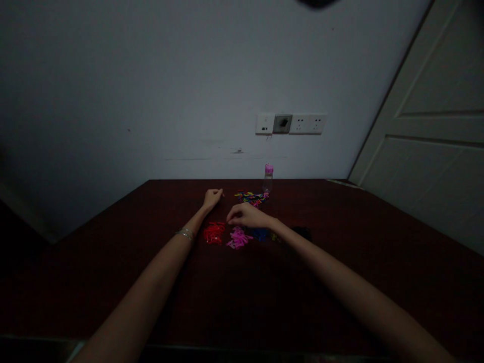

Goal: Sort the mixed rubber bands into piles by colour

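My left hand [213,198] rests on the dark table with its fingers curled closed; whatever may be in them is hidden. A bracelet [185,233] circles that wrist. My right hand [245,216] hovers with its fingertips pinched together, between a red pile [214,233] and a pink pile [239,238] of small bands that look like elastic hair ties. Anything in the pinch is too small to make out. Partly under the right forearm are a blue pile [259,234], a yellow pile [275,237] and a black pile [301,232]. Behind the hands lies a mixed multicoloured heap [251,197].
A clear bottle with a pink cap [268,177] stands upright behind the mixed heap, near the wall. Sockets and a switch plate [291,124] are set in the wall [189,91]. A panelled door [427,121] is at the right. The light is dim.
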Motion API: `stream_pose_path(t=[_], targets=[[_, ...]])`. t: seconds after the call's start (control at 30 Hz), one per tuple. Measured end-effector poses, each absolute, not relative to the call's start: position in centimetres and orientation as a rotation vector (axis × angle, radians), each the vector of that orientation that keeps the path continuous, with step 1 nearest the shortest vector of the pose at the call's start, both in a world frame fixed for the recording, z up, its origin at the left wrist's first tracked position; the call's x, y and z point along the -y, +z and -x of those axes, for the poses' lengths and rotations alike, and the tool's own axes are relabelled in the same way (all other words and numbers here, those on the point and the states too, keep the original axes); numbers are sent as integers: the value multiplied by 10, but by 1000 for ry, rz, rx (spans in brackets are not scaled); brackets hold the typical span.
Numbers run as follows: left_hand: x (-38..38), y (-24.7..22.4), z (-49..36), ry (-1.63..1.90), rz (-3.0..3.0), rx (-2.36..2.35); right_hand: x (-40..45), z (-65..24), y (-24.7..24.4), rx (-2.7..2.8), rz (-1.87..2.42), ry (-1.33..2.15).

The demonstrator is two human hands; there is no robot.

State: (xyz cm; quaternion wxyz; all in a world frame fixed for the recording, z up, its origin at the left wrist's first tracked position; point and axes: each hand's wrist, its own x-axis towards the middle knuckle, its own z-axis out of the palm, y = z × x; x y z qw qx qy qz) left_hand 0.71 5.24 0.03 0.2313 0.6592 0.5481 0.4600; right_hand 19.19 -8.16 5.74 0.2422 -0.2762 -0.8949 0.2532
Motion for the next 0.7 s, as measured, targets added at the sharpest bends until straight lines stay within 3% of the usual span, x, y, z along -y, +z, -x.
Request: stream_pose_path(t=[0.4,0.7], targets=[[-53,1,-10,1291,-1844,-1507,37,-354,18,1707,1376,639],[-51,3,-13,978,-2196,-1712,42,-365,7,1453,1435,715]])
